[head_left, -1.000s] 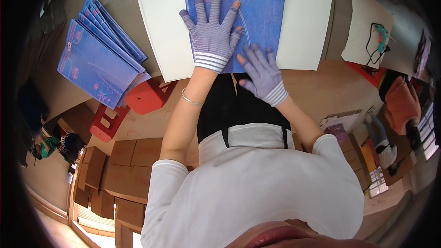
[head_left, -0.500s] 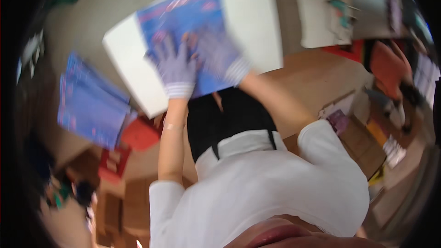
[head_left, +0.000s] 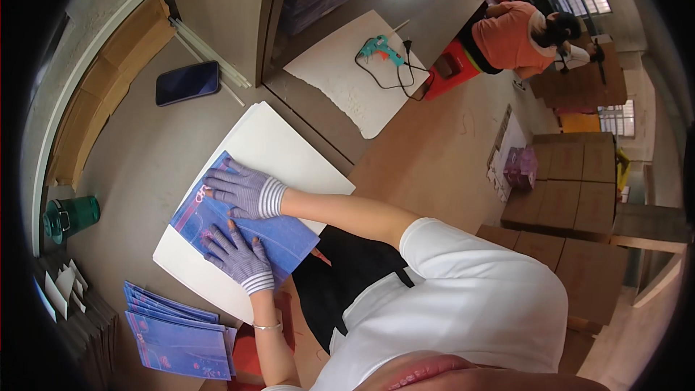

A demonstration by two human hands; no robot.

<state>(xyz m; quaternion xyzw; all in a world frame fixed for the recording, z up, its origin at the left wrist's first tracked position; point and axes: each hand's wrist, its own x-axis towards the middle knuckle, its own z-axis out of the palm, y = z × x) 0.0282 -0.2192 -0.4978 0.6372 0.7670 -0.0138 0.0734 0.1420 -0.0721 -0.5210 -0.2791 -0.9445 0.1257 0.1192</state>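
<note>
A flat blue printed piece [head_left: 293, 242] with pink and white patterns lies on a white board [head_left: 297, 141]; whether it is a sheet or a bag I cannot tell. Both hands wear grey-purple gloves with bare fingertips and striped cuffs. My left hand [head_left: 239, 257] rests flat on the blue piece's near left part, fingers spread. Farther up, my right hand [head_left: 246, 192] presses flat near its far edge, fingers stretched out. At the lower left, several similar blue pieces [head_left: 181, 347] lie in a fanned stack.
A dark phone [head_left: 187, 83] lies beyond the board near thin white sticks [head_left: 210, 51]. A green cup [head_left: 70, 219] stands at the left. A teal glue gun [head_left: 381, 49] with its cord rests on a white sheet [head_left: 340, 80]. Cartons [head_left: 565, 199] and a person in orange [head_left: 510, 36] are at the right.
The view has turned and sharpened, so the board now appears lower and farther left. Both hands stay flat on the blue piece; my right hand appears nearer its far edge.
</note>
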